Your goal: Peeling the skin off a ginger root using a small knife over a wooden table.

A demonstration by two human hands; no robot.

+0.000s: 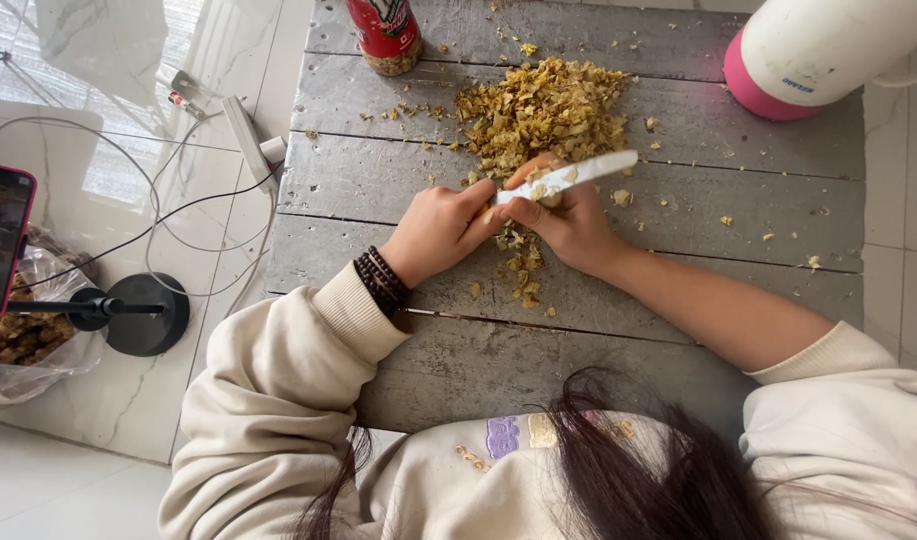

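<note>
My right hand (573, 225) grips a white knife (576, 175) whose handle points right and up, over a grey plank table (398, 190). My left hand (440, 228), with dark bead bracelets at the wrist, pinches a small yellowish piece against the blade; the piece is mostly hidden by my fingers. Just beyond both hands lies a heap of yellow-brown chopped bits (543, 110). A smaller trail of the same bits (521, 268) lies under my hands.
A red can (385, 35) stands at the table's far left edge. A white and pink flask (818, 50) lies at the far right corner. On the floor to the left are a phone on a round-based stand (146, 312), a plastic bag of brown pieces (28, 330), cables and a power strip (246, 135).
</note>
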